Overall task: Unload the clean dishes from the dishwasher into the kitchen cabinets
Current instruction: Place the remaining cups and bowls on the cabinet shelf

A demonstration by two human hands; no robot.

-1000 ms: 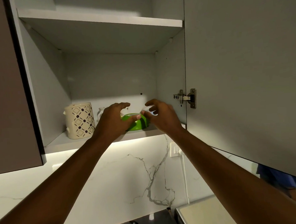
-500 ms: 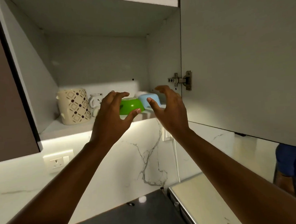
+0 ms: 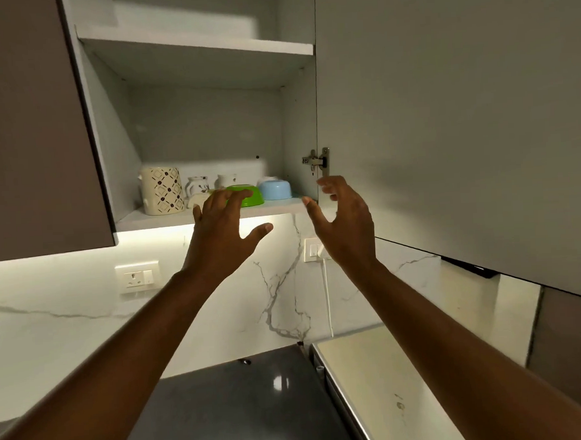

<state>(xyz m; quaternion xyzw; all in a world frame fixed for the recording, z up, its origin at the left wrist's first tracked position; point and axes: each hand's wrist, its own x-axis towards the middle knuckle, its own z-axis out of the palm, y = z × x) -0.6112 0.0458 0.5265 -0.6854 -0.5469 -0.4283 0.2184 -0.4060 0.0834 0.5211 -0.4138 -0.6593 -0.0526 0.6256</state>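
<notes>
A green bowl (image 3: pixel 251 195) sits upside down on the lower cabinet shelf (image 3: pixel 168 218), with a blue bowl (image 3: pixel 275 189) upside down just to its right. My left hand (image 3: pixel 224 231) hovers in front of the shelf edge, fingers spread, holding nothing; its fingertips overlap the green bowl in view. My right hand (image 3: pixel 346 222) is raised below the shelf's right end, fingers apart and empty. Both hands are clear of the bowls.
A patterned cream jar (image 3: pixel 162 190) and two white mugs (image 3: pixel 198 188) stand at the shelf's left and back. The open cabinet door (image 3: pixel 445 110) hangs close to my right hand. Below are a dark countertop (image 3: pixel 241 407), a marble backsplash with sockets (image 3: pixel 137 277) and a pale appliance top (image 3: pixel 385 383).
Both hands let go of the green bowl on the shelf and drew back and down toward me, fingers opening. The view pulled back, showing more counter.
</notes>
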